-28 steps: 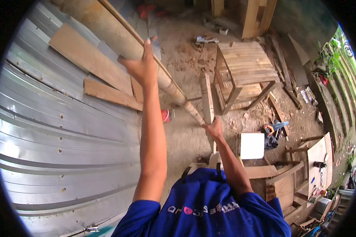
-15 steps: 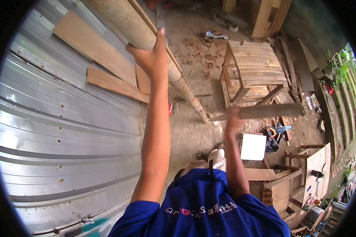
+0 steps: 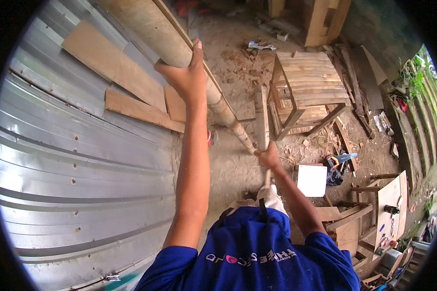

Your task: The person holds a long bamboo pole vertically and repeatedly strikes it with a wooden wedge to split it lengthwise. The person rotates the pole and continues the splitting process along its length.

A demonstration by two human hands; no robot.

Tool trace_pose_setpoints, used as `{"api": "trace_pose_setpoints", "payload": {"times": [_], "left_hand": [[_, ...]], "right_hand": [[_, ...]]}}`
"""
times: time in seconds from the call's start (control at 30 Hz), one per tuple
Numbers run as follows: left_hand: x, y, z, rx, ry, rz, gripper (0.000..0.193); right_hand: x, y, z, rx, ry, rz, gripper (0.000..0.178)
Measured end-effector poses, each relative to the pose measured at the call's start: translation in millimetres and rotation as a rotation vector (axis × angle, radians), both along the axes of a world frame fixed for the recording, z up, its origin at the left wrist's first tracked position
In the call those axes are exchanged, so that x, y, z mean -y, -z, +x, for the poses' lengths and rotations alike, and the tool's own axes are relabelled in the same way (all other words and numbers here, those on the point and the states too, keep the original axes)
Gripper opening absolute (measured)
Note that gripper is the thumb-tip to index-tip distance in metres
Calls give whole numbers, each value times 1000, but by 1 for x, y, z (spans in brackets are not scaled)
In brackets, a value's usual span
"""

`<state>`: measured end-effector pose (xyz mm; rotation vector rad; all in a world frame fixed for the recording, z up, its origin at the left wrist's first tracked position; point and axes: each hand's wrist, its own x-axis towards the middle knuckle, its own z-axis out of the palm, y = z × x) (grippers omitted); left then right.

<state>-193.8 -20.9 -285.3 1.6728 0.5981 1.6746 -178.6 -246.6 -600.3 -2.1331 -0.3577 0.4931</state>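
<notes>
My left hand is wrapped round a thick, pale bamboo pole, with the thumb lying along its right side and the other fingers hidden behind it. Slanting, the pole runs from the upper left down to the ground near the middle of the view. My right hand is closed around a long, narrow wooden slat, close to the pole's lower end. Most of the slat points away from me, and a thinner end sticks out below the fist.
Corrugated metal sheeting fills the left, with several boards against it. A slatted wooden stool stands right of the slat. Nearby are a white panel, a handsaw and a wooden table with small tools.
The slat has swung from lying across to the right to pointing away from me. My right hand has moved slightly left and down. My left hand still grips the pole.
</notes>
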Motion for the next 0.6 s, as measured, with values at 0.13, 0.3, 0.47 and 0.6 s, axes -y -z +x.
{"api": "trace_pose_setpoints", "payload": {"times": [0.13, 0.3, 0.47, 0.6], "left_hand": [[-2, 2, 10, 5, 83, -7, 71], [-9, 6, 15, -13, 118, 54, 72], [-14, 9, 11, -48, 250, 34, 67], [-41, 8, -6, -49, 714, -160, 70]], "right_hand": [[-28, 1, -38, -124, 140, 148, 70], [12, -27, -10, -383, 52, 252, 57], [47, -55, -27, -94, 51, -17, 63], [70, -57, -41, -167, 146, 214, 61]]}}
